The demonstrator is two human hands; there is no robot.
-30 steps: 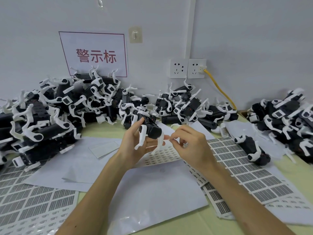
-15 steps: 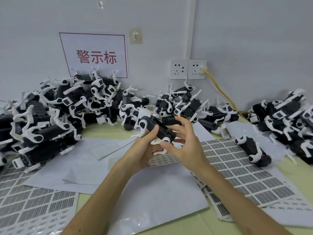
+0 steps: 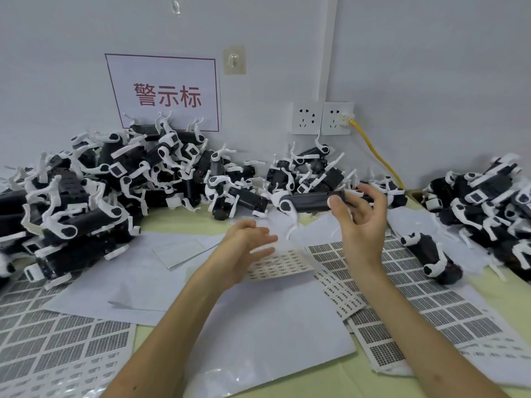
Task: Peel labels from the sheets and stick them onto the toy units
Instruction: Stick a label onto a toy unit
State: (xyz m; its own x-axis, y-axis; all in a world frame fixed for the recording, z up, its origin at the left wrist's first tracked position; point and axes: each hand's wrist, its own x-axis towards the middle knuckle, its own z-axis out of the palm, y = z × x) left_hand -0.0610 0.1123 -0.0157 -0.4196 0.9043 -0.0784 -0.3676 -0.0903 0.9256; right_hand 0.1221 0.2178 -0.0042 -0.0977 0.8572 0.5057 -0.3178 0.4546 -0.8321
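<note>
While the right hand grips one toy unit at one o'clock, the blurred left hand seems loosely spread above one label sheet; three toy heaps lie behind.

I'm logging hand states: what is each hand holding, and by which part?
The right hand grips a toy unit by the right end of its black body; the left hand holds nothing.
</note>
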